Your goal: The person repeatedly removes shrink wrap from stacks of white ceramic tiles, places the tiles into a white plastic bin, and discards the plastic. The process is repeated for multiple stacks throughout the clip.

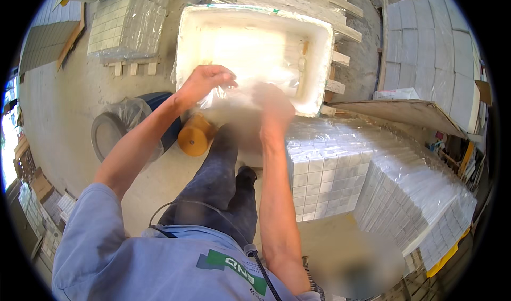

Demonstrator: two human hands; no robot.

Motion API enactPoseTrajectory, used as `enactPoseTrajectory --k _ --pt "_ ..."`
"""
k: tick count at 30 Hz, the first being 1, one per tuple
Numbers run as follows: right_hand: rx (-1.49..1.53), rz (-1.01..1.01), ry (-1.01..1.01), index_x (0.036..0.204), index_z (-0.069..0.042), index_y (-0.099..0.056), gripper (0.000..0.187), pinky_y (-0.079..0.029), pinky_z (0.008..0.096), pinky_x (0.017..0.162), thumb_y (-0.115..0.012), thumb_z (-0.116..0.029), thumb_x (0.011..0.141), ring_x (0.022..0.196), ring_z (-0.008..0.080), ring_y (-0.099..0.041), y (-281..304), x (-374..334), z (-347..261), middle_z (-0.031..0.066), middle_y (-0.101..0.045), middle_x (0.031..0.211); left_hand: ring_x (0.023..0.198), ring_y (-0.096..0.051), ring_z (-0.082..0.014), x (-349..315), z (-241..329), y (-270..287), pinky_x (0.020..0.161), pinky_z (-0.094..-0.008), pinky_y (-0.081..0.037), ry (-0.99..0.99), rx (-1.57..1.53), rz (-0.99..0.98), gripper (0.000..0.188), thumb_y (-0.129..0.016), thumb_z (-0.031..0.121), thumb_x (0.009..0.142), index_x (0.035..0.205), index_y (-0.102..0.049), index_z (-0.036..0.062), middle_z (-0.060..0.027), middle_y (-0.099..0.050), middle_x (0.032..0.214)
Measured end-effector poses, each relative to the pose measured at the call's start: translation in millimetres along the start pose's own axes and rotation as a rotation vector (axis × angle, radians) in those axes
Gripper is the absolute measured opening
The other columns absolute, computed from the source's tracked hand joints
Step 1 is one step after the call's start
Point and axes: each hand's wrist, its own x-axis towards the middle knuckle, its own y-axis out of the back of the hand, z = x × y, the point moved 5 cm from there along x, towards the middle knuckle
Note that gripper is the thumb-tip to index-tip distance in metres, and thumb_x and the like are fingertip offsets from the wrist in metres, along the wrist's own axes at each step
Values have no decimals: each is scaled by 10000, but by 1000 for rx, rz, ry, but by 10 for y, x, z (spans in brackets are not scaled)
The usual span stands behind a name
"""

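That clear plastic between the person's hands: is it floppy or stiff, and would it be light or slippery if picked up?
The clear plastic looks thin and creased, so it would probably flop. Being see-through film, it's likely light for its size. Its glossy shine suggests it might feel slippery.

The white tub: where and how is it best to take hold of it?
Probably grip the white tub by its rim at both short sides, coming from left and right: it sits open side up, and these raised edges are largely uncovered.
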Motion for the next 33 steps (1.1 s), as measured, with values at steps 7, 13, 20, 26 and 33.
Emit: enactPoseTrajectory --k 7,13,20,26,33 --pt "-106 390 166 1015 70 -649 232 -505 264 652 -569 -122 914 699 147 -605 820 -378 -206 100 -665 823 796 -623 -138 303 -561 801 702 -257 -474 71 -30 499 219 -574 157 885 989 -644 -23 -92 -678 838" --pt "-189 642 243 1061 68 -634 232 -487 259 650 -544 -96 923 660 123 -571 1591 -1062 -539 79 -641 770 876 -644 -334 741 -1072 1417 758 -425 -505 -72 1206 704 234 -536 240 850 970 -670 90 -155 -682 948" --pt "-79 750 333 981 45 -619 201 -380 211 560 -522 -125 938 570 80 -483 2254 -1782 -779 25 -568 662 1030 -580 -417 1094 -914 1228 908 -452 -447 200 1053 630 381 -515 324 874 1163 -584 87 -202 -624 1128" --pt "-257 691 339 919 34 -625 193 -369 205 521 -514 -123 940 558 56 -469 2362 -2243 -989 14 -535 617 1267 -414 -380 639 146 9 1052 -409 -341 -373 1361 543 631 -578 391 890 1347 -402 -7 -212 -456 1358" --pt "-420 617 331 902 15 -647 119 -414 232 499 -540 -36 887 540 75 -517 2282 -2899 -1006 18 -557 619 1411 -218 -260 -1435 1216 -2779 1155 -522 -103 -914 963 -807 1093 -823 419 584 1457 -257 84 -119 -266 1509"
